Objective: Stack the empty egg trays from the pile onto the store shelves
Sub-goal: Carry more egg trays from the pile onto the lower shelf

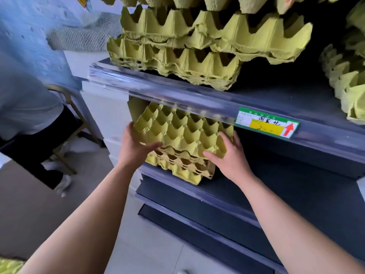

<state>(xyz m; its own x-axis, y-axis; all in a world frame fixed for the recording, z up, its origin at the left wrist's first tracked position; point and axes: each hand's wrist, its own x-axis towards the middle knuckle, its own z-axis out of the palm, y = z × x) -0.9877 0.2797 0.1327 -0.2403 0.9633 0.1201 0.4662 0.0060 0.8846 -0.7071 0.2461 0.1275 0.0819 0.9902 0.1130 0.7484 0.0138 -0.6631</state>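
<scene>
Left hand point(136, 148) at 9 o'clock, right hand point(230, 157) at 3: egg tray point(183, 133) gripped by its sides, tilted, likely for nesting onto stack point(177, 172).

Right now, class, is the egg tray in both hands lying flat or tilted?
Tilted: the egg tray has its near edge on the stack and its far edge raised toward the upper shelf.
</scene>
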